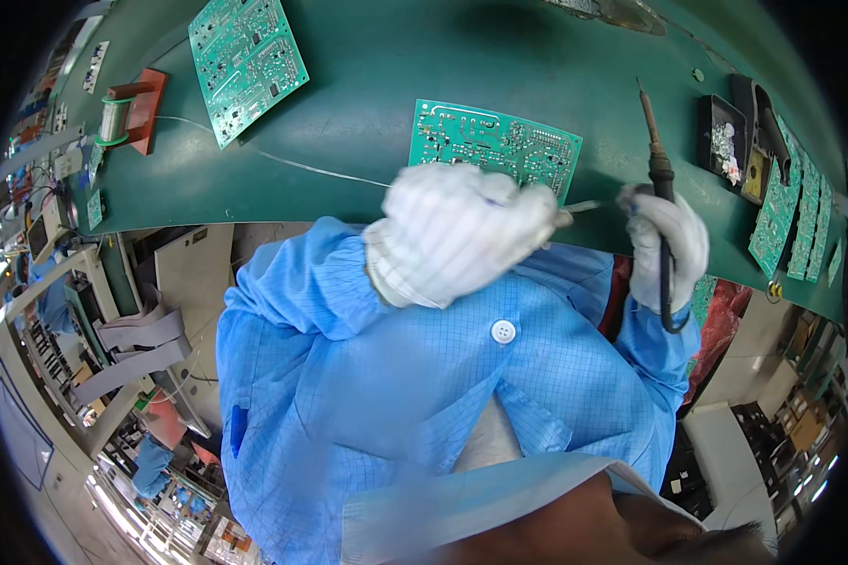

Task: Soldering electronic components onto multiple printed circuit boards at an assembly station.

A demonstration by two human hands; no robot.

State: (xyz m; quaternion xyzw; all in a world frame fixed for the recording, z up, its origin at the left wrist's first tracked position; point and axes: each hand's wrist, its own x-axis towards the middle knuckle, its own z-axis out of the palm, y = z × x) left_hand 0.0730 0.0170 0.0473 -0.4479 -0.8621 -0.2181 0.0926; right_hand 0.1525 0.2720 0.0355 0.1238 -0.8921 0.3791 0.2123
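My left hand (466, 231), in a white glove and a little blurred, is closed over the near edge of a green circuit board (499, 141). It hides part of that board. Solder wire (320, 170) runs into this hand from the left, and a short end sticks out past its fingertips. To the right, my gloved right hand (674, 240) grips a soldering iron (662, 174) by its dark handle. The iron stands nearly upright in view, tip pointing to the far side, apart from the board.
A solder spool (113, 122) sits on a red-brown stand (149, 111) at the left. Beside it lies a larger circuit board (248, 66). At right are a black tray (711, 141) of small white pieces and several narrow boards (806, 217). The green table's near edge (151, 229) runs before me.
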